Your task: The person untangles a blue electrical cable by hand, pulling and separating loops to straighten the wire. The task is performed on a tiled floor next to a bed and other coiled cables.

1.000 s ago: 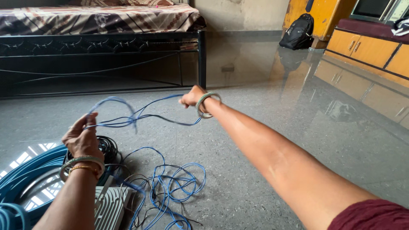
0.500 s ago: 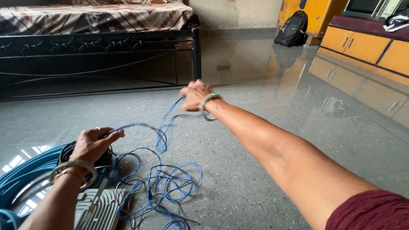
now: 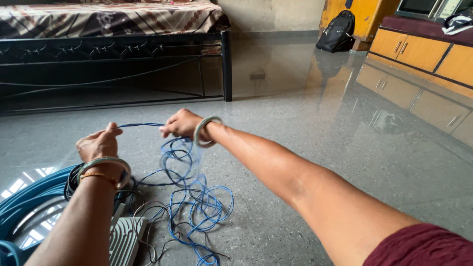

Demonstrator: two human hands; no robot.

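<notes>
Blue cable [image 3: 140,125] pinched taut between left hand [image 3: 98,144] and right hand [image 3: 181,123], fingers clamped, slack loops [image 3: 197,202] dangling to floor [image 3: 305,162].

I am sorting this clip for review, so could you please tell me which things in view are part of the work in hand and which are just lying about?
In hand:
left hand
right hand
blue wire stretched between them, its tangle on the floor

Lying about:
grey device
blue hose
bed
backpack
cabinet
</notes>
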